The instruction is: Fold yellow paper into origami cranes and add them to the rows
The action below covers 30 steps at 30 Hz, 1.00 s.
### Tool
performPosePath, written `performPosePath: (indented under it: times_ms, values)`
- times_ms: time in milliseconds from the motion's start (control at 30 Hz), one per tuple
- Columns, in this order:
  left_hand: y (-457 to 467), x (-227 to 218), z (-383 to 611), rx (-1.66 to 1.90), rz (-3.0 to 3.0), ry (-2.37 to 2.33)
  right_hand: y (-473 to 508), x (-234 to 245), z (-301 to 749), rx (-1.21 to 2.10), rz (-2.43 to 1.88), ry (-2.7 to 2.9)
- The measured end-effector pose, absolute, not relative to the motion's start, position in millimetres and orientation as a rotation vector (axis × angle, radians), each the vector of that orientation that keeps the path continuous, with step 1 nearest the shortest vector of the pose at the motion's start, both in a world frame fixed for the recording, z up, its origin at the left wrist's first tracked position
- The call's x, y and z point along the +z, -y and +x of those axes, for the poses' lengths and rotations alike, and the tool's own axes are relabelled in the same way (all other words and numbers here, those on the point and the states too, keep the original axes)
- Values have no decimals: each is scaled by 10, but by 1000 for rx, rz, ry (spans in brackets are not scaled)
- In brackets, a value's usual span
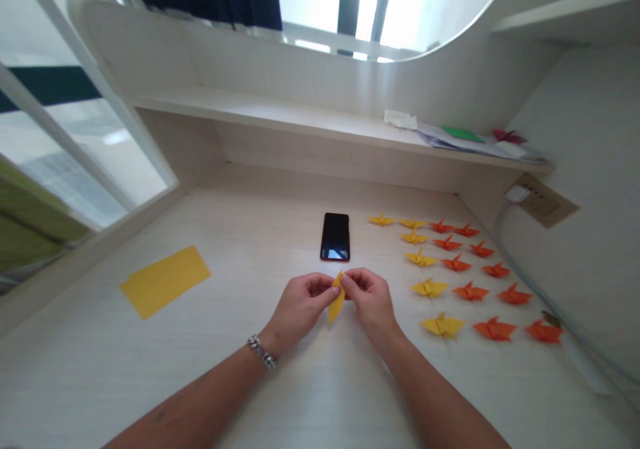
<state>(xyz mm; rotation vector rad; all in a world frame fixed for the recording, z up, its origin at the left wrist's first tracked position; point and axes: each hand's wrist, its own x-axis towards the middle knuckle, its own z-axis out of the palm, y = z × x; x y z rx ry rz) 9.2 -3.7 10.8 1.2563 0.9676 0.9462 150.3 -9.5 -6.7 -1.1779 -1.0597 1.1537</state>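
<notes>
Between my two hands is a narrow folded piece of yellow origami paper, its pointed end hanging downward. My left hand pinches it from the left with thumb and fingers; a chain bracelet circles that wrist. My right hand pinches its upper right edge, the thumb near the top tip. Just beyond the hands lies a black phone, screen up. To the right, finished paper cranes stand in rows: a yellow crane is in the front row beside an orange crane.
Yellow paper sheets lie on the desk at left. A cable runs along the right side from a plug at the wall socket. Above the desk's back, a shelf holds papers and a dark red folded crane.
</notes>
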Motion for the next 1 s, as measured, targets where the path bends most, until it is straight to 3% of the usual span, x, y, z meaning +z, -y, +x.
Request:
performPosePath:
  times_ms: [467, 667, 1000]
  values:
    - [46, 122, 96, 924, 1278, -945, 104, -1, 1558, 1263, -1105, 1059]
    - [58, 142, 99, 870, 1337, -953, 83, -10, 1610, 1108, -1221, 1172]
    - [54, 115, 88, 852, 1318, -864, 92, 22, 1590, 1156, -1179, 1015]
